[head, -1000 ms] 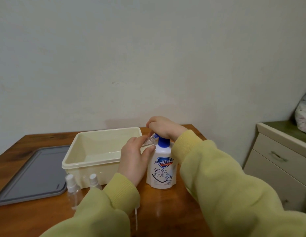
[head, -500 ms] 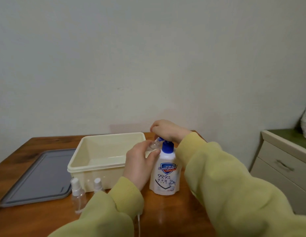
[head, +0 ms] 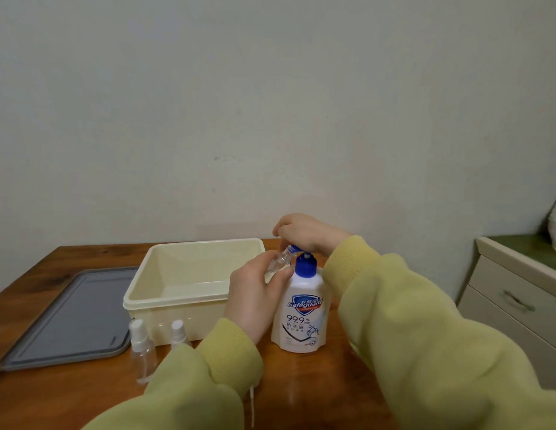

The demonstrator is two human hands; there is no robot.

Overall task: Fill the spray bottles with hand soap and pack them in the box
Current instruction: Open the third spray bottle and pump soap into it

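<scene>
Head view: filling in hand, nothing packed yet.

Left hand (head: 255,299) grips an uncapped clear spray bottle (head: 278,263), tilted, neck touching the nozzle of the soap bottle (head: 303,311). Right hand (head: 304,232) is curled over the blue pump head (head: 293,249), apparently pressing. Fill level can't be read. Box (head: 177,301) looks empty, with its grey lid (head: 75,311) beside it. Two capped spray bottles (head: 141,346) stand on the table (head: 301,398) just in front of the box and look unfilled. Left to do: finish this bottle, cap it, fill the others, pack.
</scene>
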